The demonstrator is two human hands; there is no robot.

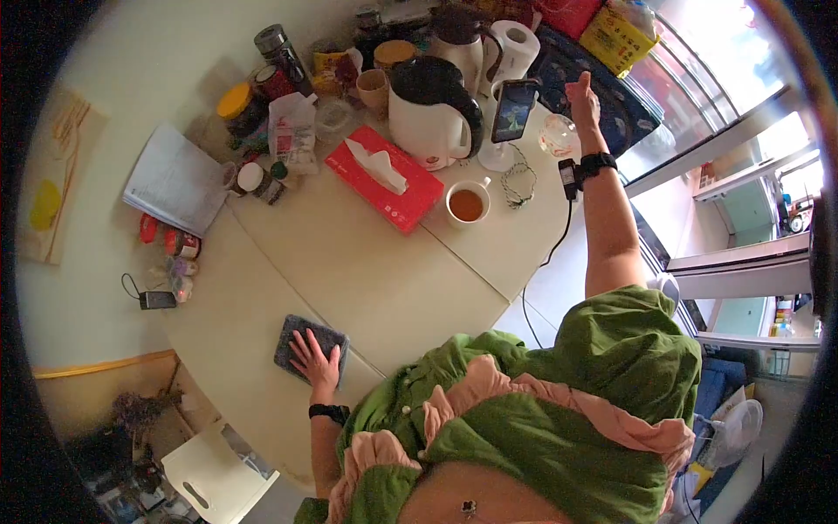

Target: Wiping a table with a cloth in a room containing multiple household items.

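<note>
My left hand (319, 361) lies flat with spread fingers on a folded grey cloth (285, 354) at the near left part of the table (366, 288). Stretched far forward, my right hand (584, 103) is raised beyond the table's right edge, over a dark patterned case or cover; nothing can be made out in it. A clear glass bowl or jar (558, 136) is beside that wrist. Left of it a phone (515, 112) stands upright on a white stand. A white cup (467, 204) of brown liquid sits near a braided cord (517, 187).
A red tissue box (386, 180) is at mid-table, with a white electric kettle (425, 121) behind it. Jars, a thermos and bags crowd the back. An open notebook (177, 180) leans at the left wall. A black cable (556, 245) hangs off the right edge.
</note>
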